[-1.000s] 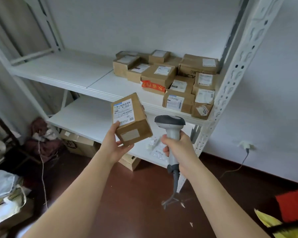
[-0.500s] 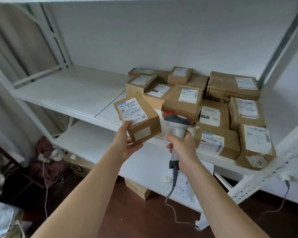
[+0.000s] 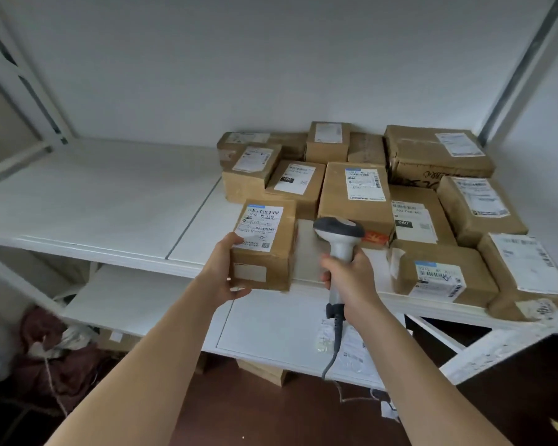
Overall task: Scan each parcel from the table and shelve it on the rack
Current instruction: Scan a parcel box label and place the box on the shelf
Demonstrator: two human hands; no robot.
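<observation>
Left hand (image 3: 221, 275) gripping parcel (image 3: 264, 243) at rack shelf (image 3: 110, 204) front edge, label up, likely for setting beside shelved boxes (image 3: 355, 194). Right hand (image 3: 351, 278) clasping scanner (image 3: 339, 239), kept clear.

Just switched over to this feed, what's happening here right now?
A person is shelving parcels on a white rack. The left hand grips a small cardboard parcel, label up, at the front edge of the shelf, just left of the pile of parcels already there. Whether it is resting on the shelf yet is hard to tell. The right hand grips a corded barcode scanner by its handle, beside the parcel. The left half of the shelf is bare.
</observation>
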